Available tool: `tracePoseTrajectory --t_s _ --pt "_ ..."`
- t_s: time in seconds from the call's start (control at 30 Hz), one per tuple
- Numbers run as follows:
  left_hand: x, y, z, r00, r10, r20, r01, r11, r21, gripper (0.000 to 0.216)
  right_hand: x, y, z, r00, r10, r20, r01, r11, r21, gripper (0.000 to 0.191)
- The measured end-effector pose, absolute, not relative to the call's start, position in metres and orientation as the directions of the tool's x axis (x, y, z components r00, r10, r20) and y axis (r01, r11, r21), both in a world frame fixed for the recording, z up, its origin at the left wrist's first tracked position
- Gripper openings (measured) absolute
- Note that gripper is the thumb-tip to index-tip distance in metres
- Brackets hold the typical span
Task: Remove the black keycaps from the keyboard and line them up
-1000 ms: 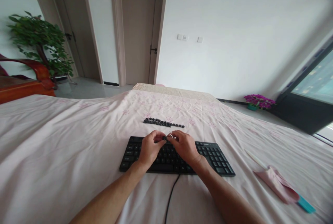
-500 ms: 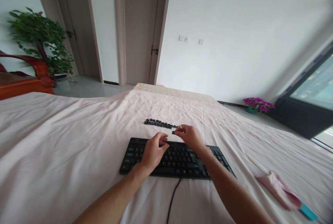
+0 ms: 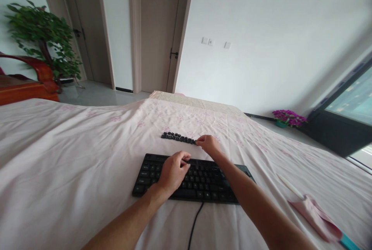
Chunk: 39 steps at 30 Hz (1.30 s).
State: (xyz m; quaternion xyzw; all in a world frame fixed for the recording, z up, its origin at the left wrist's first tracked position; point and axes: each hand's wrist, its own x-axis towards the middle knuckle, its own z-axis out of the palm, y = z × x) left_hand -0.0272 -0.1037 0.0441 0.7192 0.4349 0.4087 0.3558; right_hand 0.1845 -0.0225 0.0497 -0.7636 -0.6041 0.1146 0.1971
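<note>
A black wired keyboard lies on a pale pink bedsheet. My left hand rests on the keyboard's upper middle with its fingers curled down onto the keys. Beyond the keyboard lies a row of several loose black keycaps. My right hand reaches past the keyboard to the right end of that row, fingers pinched together at the last keycaps. What it pinches is too small to make out.
A folded pink cloth and a teal-tipped tool lie at the right, with a thin white stick beside them. The keyboard's cable runs toward me. Doors, a plant and a wooden chair stand beyond the bed.
My right hand left the keyboard, where both hands had met, and moved away to the right end of the keycap row. The left hand stayed on the keys.
</note>
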Motion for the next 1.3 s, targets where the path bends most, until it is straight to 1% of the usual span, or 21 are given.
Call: tracePoseTrajectory --t_s 0.27,0.43,0.53,0.67,0.73,0.83,0.93,1.13,1.3 --pt "-0.027 -0.105 0.044 0.287 0.913 0.29 0.329 -0.378 0.865 0.028 0.184 -0.021 0.044 0.268 0.96 0.081 0.894 -0.216 -0.393 0.019" --pt "-0.027 -0.104 0.044 0.291 0.912 0.288 0.331 -0.379 0.864 0.027 0.184 -0.023 0.049 0.262 0.961 0.093 0.904 -0.211 -0.371 0.017" --pt "-0.027 -0.104 0.044 0.294 0.909 0.295 0.326 -0.386 0.863 0.027 0.183 -0.024 0.054 0.266 0.957 0.114 0.909 -0.21 -0.361 0.021" --pt "-0.027 -0.105 0.046 0.293 0.91 0.295 0.323 -0.384 0.865 0.025 0.177 -0.025 0.06 0.202 0.956 0.215 0.943 -0.13 -0.307 0.025" --pt "-0.027 -0.105 0.046 0.291 0.91 0.295 0.323 -0.384 0.865 0.025 0.173 -0.025 0.061 0.146 0.958 0.246 0.962 -0.079 -0.261 0.031" --pt "-0.027 -0.104 0.044 0.294 0.907 0.302 0.326 -0.392 0.86 0.025 0.167 -0.023 0.061 0.094 0.969 0.228 0.977 -0.046 -0.207 0.038" --pt "-0.027 -0.104 0.044 0.295 0.905 0.305 0.324 -0.396 0.859 0.025 0.165 -0.019 0.06 0.085 0.976 0.2 0.983 -0.048 -0.179 0.036" --pt "-0.027 -0.103 0.044 0.292 0.907 0.302 0.324 -0.391 0.861 0.024 0.163 -0.01 0.063 0.115 0.984 0.138 0.98 -0.089 -0.177 0.031" --pt "-0.027 -0.103 0.044 0.293 0.905 0.307 0.324 -0.396 0.859 0.024 0.163 -0.005 0.066 0.105 0.989 0.101 0.981 -0.086 -0.176 0.03"
